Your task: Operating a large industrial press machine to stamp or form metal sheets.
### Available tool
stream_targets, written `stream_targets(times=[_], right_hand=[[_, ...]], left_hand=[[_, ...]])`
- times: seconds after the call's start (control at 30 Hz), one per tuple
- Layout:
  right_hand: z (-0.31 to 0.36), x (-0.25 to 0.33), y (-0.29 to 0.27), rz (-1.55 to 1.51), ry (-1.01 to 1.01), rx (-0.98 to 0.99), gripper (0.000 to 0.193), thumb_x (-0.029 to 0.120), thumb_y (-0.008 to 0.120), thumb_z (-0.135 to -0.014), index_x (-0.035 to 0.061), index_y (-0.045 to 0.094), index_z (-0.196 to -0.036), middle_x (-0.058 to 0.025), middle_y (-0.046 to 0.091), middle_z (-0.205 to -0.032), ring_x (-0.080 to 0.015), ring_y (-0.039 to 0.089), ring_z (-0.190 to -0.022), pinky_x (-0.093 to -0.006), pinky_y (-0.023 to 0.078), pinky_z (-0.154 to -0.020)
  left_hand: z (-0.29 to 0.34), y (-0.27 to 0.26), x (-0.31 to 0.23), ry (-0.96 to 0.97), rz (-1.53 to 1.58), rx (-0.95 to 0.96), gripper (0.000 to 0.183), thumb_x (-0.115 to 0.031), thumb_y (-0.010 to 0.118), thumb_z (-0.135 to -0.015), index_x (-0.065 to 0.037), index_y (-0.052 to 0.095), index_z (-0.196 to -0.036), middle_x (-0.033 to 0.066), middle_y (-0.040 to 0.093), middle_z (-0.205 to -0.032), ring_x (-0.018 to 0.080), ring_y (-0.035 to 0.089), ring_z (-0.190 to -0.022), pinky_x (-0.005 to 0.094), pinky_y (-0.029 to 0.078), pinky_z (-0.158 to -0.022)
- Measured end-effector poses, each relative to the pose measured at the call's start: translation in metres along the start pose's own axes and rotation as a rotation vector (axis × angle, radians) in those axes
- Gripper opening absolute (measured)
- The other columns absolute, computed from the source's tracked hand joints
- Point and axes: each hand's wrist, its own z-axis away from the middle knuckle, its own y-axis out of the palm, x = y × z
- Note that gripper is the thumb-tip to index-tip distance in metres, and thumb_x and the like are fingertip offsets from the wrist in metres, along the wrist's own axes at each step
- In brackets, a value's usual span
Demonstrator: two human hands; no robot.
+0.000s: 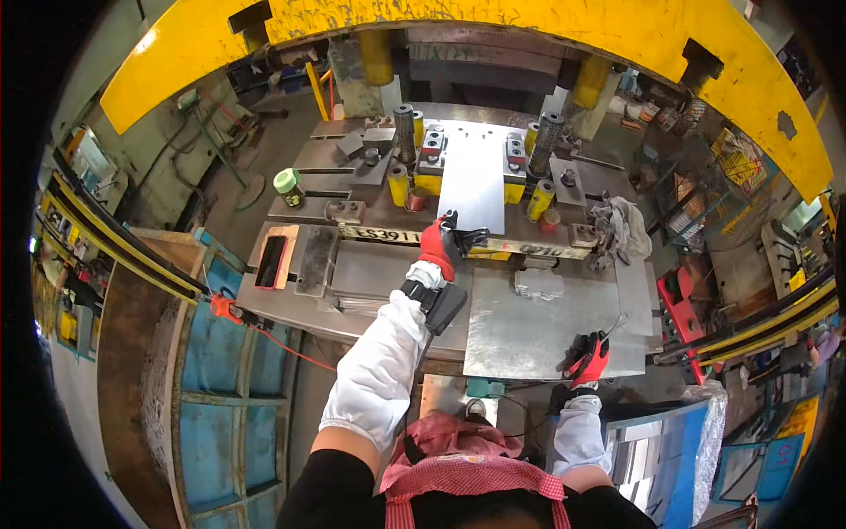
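My left hand (445, 245), in a red and black glove, is at the near left corner of a long bright metal strip (473, 181). Its thumb lies by the strip's edge and the other fingers reach along the near end, closed on it. The strip lies in the press die between dark guide posts (546, 141). Lower right, my right hand (585, 360), gloved the same way, is closed around a thin metal wire tool (615, 328) with a bent tip. That hand is over the near right part of a flat sheet-metal plate (520, 331).
A yellow press beam (493, 12) arches overhead. Left of the die stand a green-capped jar (287, 183) and stacked metal plates (374, 278). A grey rag (621, 227) lies at the right. Blue-framed bins (211, 432) and a red stand (679, 309) flank the table.
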Motion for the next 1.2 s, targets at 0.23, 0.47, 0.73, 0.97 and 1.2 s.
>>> stream_targets(times=[0.23, 0.47, 0.73, 0.97, 1.2], right_hand=[[0.008, 0.006, 0.011, 0.036, 0.065, 0.017, 0.022, 0.031, 0.056, -0.084, 0.0128, 0.046, -0.09, -0.0058, 0.054, -0.059, -0.0194, 0.048, -0.04, -0.0353, 0.042, -0.03], [0.017, 0.011, 0.017, 0.004, 0.011, 0.023, 0.021, 0.029, 0.057, -0.084, 0.0132, 0.044, -0.09, -0.0068, 0.055, -0.062, -0.0186, 0.048, -0.041, -0.0336, 0.043, -0.032], [0.007, 0.005, 0.01, 0.01, 0.045, 0.011, 0.021, 0.025, 0.054, -0.083, 0.0093, 0.043, -0.09, -0.0088, 0.051, -0.06, -0.0212, 0.047, -0.04, -0.037, 0.041, -0.027], [-0.002, -0.002, 0.002, 0.074, -0.014, -0.021, 0.021, 0.028, 0.054, -0.084, 0.0077, 0.048, -0.084, -0.0082, 0.055, -0.061, -0.0207, 0.05, -0.042, -0.033, 0.042, -0.035], [0.006, 0.007, 0.007, 0.029, 0.002, 0.004, 0.02, 0.027, 0.054, -0.085, 0.0079, 0.047, -0.087, -0.0084, 0.055, -0.061, -0.0203, 0.05, -0.042, -0.0327, 0.042, -0.036]], left_hand=[[0.004, 0.006, -0.006, -0.067, -0.026, -0.077, 0.033, -0.022, 0.045, -0.091, 0.003, 0.044, -0.113, 0.0213, 0.056, -0.103, 0.0422, 0.06, -0.086, 0.0468, 0.055, -0.074], [0.003, 0.01, -0.009, -0.128, -0.018, -0.141, 0.035, -0.023, 0.045, -0.091, 0.002, 0.043, -0.115, 0.0219, 0.058, -0.102, 0.0425, 0.061, -0.082, 0.0452, 0.057, -0.067], [0.003, 0.01, -0.007, -0.117, -0.012, -0.149, 0.045, -0.031, 0.047, -0.09, 0.004, 0.039, -0.117, 0.0263, 0.056, -0.101, 0.0434, 0.061, -0.08, 0.048, 0.054, -0.069], [0.005, 0.01, -0.006, -0.042, -0.072, -0.09, 0.034, -0.024, 0.046, -0.09, 0.002, 0.042, -0.112, 0.0251, 0.057, -0.1, 0.043, 0.061, -0.082, 0.0429, 0.057, -0.067], [0.008, 0.017, -0.009, -0.078, -0.014, -0.126, 0.032, -0.023, 0.044, -0.091, 0.002, 0.043, -0.111, 0.0253, 0.056, -0.101, 0.0454, 0.06, -0.085, 0.0465, 0.056, -0.069]])
